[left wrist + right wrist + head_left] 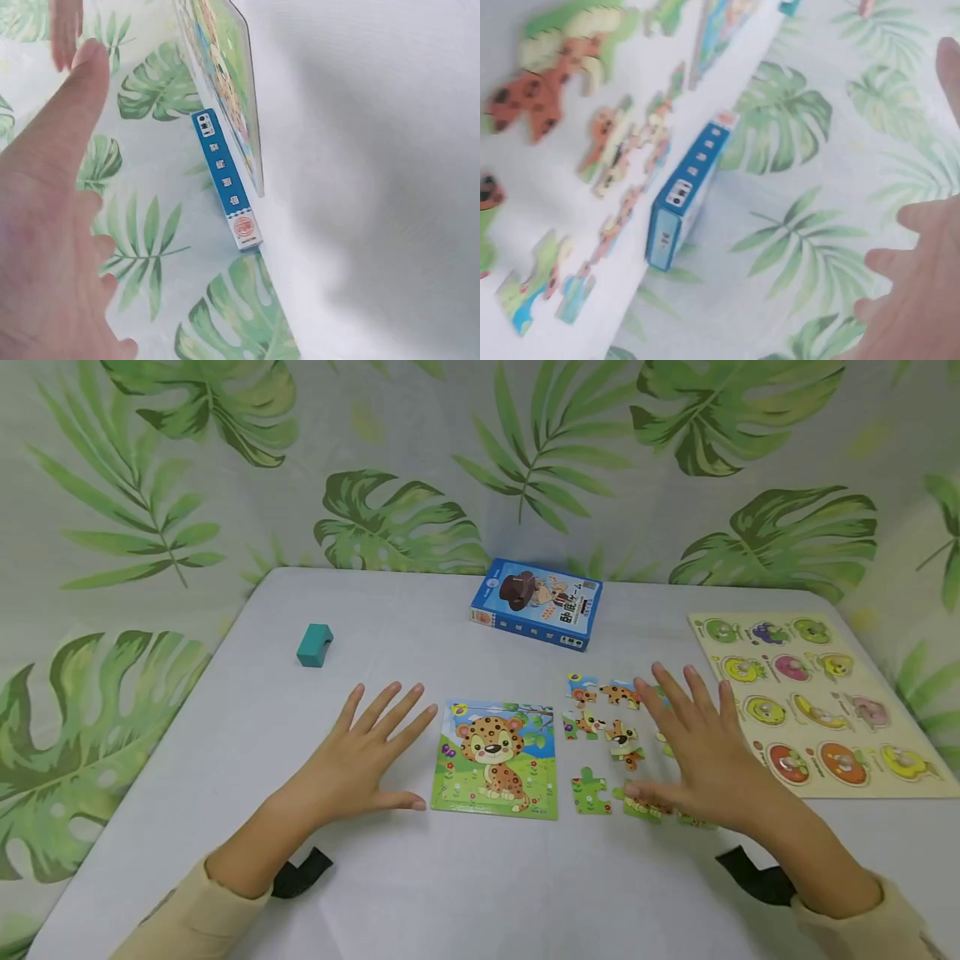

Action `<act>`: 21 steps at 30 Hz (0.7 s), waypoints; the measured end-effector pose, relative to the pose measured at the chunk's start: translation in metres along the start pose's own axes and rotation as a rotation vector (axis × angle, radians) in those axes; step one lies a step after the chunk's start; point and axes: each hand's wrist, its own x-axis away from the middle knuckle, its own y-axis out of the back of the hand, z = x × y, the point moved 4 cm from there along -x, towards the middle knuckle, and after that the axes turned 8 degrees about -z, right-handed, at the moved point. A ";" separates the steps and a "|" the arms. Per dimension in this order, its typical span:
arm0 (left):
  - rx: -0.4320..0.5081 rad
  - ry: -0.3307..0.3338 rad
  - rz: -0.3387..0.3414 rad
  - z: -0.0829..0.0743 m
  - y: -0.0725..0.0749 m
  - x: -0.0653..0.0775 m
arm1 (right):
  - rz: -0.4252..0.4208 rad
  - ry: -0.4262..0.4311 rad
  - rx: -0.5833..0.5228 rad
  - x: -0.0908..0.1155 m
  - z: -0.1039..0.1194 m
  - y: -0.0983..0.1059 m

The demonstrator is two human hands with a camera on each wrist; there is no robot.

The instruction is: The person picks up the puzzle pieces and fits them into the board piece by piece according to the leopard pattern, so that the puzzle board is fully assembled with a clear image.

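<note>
Fingers spread, my left hand (352, 768) hovers left of a square leopard puzzle board (495, 760) and holds nothing. My right hand (701, 760), also spread and holding nothing, hangs over the right part of a group of loose puzzle pieces (591, 793), hiding some of them. These pieces carry bits of leopard, grass and sky. The left wrist view shows my thumb (82, 97) stretched out, with the board (232, 82) seen edge-on. In the right wrist view the pieces (562, 67) lie apart from my fingers.
A blue game box (536, 603) lies at the table's back edge. On the right is a cream board with fruit pictures (776, 668). A teal notched block (315, 645) sits at the back left of the white table (390, 893). Leaf-printed cloth (405, 410) hangs behind.
</note>
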 end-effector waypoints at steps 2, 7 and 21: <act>0.032 -0.014 -0.021 0.001 -0.003 -0.002 | -0.037 -0.014 -0.123 -0.009 -0.004 0.003; 0.180 0.014 -0.059 0.005 -0.010 -0.008 | -0.099 -0.153 -0.500 -0.031 -0.016 -0.002; 0.672 0.266 0.033 -0.002 -0.039 -0.018 | -0.181 -0.304 -0.747 -0.066 -0.022 -0.038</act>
